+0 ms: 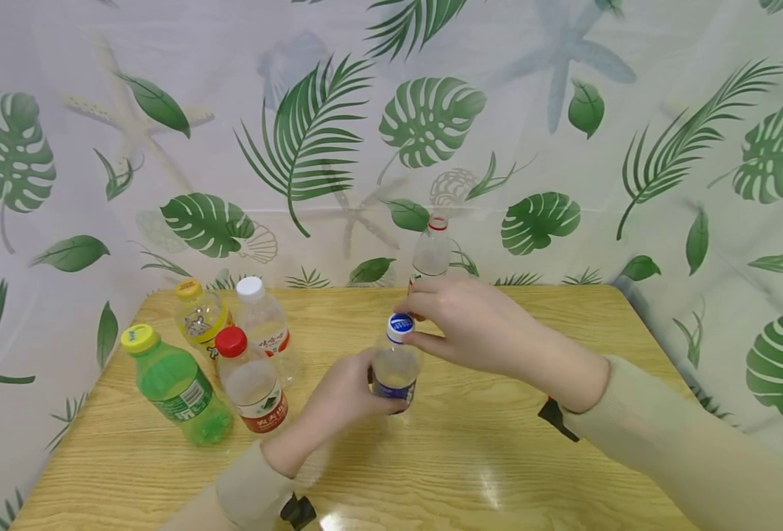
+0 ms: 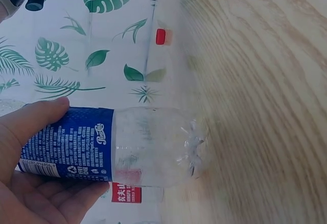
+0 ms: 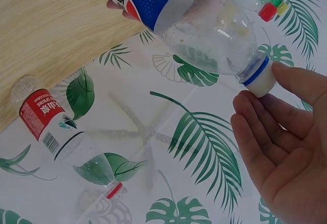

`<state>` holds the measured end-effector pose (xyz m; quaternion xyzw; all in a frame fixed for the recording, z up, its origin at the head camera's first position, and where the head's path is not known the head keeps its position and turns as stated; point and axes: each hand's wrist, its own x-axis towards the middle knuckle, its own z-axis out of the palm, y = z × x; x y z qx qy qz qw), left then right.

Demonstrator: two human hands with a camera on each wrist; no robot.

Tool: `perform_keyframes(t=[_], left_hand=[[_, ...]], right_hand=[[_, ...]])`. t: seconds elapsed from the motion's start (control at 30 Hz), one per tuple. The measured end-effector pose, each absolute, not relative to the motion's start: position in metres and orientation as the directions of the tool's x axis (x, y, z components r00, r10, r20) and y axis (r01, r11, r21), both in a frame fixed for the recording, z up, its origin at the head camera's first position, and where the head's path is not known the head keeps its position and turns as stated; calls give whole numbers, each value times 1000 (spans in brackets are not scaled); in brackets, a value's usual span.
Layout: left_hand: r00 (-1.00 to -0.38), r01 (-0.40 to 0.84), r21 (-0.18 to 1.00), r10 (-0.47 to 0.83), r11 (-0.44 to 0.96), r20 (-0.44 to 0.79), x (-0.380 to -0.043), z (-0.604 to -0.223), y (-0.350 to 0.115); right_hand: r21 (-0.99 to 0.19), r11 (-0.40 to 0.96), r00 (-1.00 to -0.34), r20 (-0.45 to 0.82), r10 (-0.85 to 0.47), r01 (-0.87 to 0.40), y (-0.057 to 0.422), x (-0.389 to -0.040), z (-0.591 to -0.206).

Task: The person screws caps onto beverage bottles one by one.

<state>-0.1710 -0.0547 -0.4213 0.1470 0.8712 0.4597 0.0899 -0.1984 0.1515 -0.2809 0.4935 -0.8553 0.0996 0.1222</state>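
My left hand (image 1: 348,391) grips a clear plastic bottle (image 1: 397,363) round its blue label. In the left wrist view, the bottle's clear base (image 2: 158,144) sits at the edge of the wood surface; whether it touches cannot be told. My right hand (image 1: 467,321) is at the top of the bottle. Its thumb and fingertips pinch the white-and-blue cap (image 3: 260,79), which sits on the neck. Behind my right hand stands a capless clear bottle (image 1: 431,251) with a red neck ring and a red label (image 3: 38,114). A loose red cap (image 2: 160,36) lies on the table.
Left on the wooden table (image 1: 498,450) stand a green bottle (image 1: 175,383) with a yellow cap, a yellow-labelled bottle (image 1: 199,313), a white-capped bottle (image 1: 263,321) and a red-capped bottle (image 1: 248,380). A leaf-patterned sheet (image 1: 338,147) hangs behind the table.
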Motion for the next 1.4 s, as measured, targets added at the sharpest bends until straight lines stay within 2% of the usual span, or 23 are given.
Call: perform_keyframes(t=[0.27,0.8,1.03,1.4], left_hand=[[-970,123,807,242,577,-25,-177,-416,-61],[-995,65,838,104,542,10,-188,-420,-76],[-997,70,833,58,548,46,-190,-420,-82],[-998,46,850,-11,526,60,-189,-426,-91]], right_hand=[[-127,496,-508,337,-793,-859,145,-205,-282],[-197,529,-564,330,-757,-826,130,-225,-284],[-182,527,-556,344,-757,-830,114,-236,-284],[-161,556,-577,297,-760,-815,94,-245,-288]])
